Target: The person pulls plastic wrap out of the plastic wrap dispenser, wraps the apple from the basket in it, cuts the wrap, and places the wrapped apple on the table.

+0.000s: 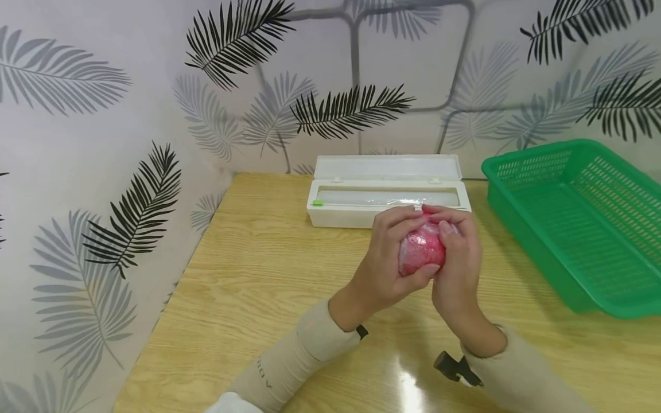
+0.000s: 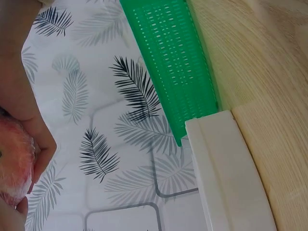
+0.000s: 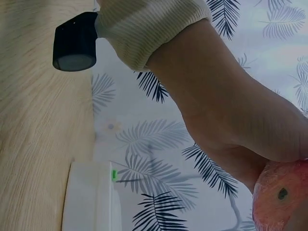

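Note:
Both hands hold a round red apple point(image 1: 422, 248) wrapped in clear, shiny cling film, raised above the table in the head view. My left hand point(image 1: 387, 252) curls round its left side, with the thumb across the near face. On the other side, my right hand point(image 1: 459, 258) grips it, thumb lying along the top right. A dark spot shows on the wrapped apple point(image 3: 276, 197) in the right wrist view. In the left wrist view, the apple point(image 2: 14, 161) is cut off by the frame's edge. Fingers cover much of its sides.
Behind the hands stands a white cling film dispenser point(image 1: 341, 217), lid raised, a roll inside and a green slider at its left. A green perforated basket point(image 1: 537, 246) sits to the right on the wooden table point(image 1: 248, 275). Leaf-patterned covering point(image 1: 155, 115) lines the walls.

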Tool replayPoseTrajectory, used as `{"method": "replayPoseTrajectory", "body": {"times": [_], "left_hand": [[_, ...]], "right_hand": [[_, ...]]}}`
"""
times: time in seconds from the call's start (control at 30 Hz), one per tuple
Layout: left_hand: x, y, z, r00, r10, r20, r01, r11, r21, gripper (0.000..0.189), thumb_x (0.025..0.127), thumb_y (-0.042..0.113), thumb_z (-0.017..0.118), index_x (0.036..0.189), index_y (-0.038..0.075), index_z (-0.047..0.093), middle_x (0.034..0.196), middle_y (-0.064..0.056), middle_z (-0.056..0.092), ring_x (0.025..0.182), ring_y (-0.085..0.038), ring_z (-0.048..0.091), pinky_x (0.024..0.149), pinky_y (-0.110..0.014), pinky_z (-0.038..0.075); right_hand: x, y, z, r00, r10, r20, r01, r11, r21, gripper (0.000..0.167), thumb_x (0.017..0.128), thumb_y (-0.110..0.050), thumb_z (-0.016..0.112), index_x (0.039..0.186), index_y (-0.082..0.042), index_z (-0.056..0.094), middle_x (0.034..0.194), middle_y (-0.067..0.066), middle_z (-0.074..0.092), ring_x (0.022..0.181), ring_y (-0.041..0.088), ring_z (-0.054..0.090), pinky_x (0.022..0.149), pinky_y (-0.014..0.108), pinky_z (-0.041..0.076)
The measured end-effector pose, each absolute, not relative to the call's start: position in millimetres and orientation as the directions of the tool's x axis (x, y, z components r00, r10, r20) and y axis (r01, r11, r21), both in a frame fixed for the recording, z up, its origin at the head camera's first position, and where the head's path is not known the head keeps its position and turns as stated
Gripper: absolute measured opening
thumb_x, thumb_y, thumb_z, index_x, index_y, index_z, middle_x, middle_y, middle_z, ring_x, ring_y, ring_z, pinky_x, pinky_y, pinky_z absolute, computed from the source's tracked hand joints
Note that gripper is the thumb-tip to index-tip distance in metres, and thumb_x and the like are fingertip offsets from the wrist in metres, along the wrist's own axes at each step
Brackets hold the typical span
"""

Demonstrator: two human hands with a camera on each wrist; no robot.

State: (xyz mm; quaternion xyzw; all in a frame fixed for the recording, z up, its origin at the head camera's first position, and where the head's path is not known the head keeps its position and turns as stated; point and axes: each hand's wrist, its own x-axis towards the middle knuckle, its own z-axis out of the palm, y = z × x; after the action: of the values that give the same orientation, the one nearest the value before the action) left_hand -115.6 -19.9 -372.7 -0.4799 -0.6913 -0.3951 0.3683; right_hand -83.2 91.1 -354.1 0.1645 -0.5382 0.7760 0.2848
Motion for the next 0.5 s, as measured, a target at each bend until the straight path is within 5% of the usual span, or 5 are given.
{"method": "replayPoseTrajectory", "body": {"times": [0.23,0.5], "left_hand": [[-115.7,-19.0,-374.4,-0.293,0.362,0.885,0.941,0.272,0.200,0.045,0.097,0.039,0.035,0.116,-0.002,0.036,0.122,-0.018,0.041,0.117,-0.031,0.038,0.101,-0.035,0.035],[-117.7,-18.4,-374.9,-0.483,0.330,0.811,0.875,0.149,0.460,0.054,0.097,0.046,0.033,0.120,-0.002,0.035,0.124,-0.018,0.038,0.117,-0.027,0.038,0.092,-0.027,0.044]], "right_hand": [[-84.7,89.8,-358.1,-0.767,0.252,0.590,-0.640,-0.225,-0.735,0.022,0.094,-0.008,0.038,0.104,0.004,0.052,0.112,0.021,0.056,0.104,0.030,0.051,0.082,0.027,0.050],[-91.8,93.4,-356.4,-0.783,0.149,0.605,-0.622,-0.147,-0.769,0.022,0.095,-0.012,0.038,0.108,0.002,0.049,0.126,0.017,0.049,0.118,0.032,0.043,0.087,0.026,0.048]]}}
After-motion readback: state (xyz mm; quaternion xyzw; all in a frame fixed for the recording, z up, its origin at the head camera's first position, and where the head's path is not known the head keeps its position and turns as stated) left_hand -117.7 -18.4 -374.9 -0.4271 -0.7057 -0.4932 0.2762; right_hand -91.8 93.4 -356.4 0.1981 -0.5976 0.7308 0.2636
